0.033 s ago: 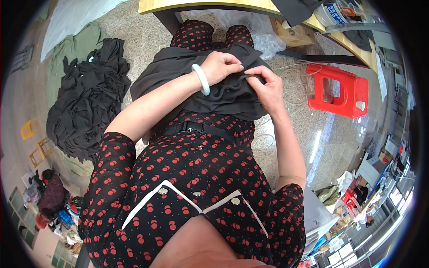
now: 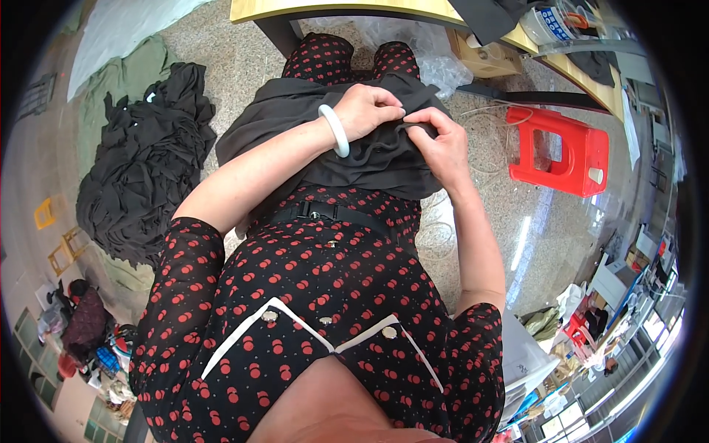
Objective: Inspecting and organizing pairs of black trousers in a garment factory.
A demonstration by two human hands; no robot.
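Black cloth (image 2: 295, 111) lies bunched over my lap, its folds gathered toward the middle. My left hand (image 2: 362, 112), with a pale bangle (image 2: 334, 131) at the wrist, has thumb and index finger closed at the edge of the cloth. Just to the right, my right hand (image 2: 443, 144) pinches a raised fold of the same cloth between thumb and index finger. The fingertips of the two hands are close together. Whatever small detail lies between them is too small to make out.
A large heap of black cloth (image 2: 140, 170) lies on a green sheet (image 2: 133, 70) on the floor at left. A wooden-topped table (image 2: 347, 9) stands ahead. At right are a red plastic stool (image 2: 557, 151), a cardboard box (image 2: 487, 59) and clear plastic (image 2: 425, 52).
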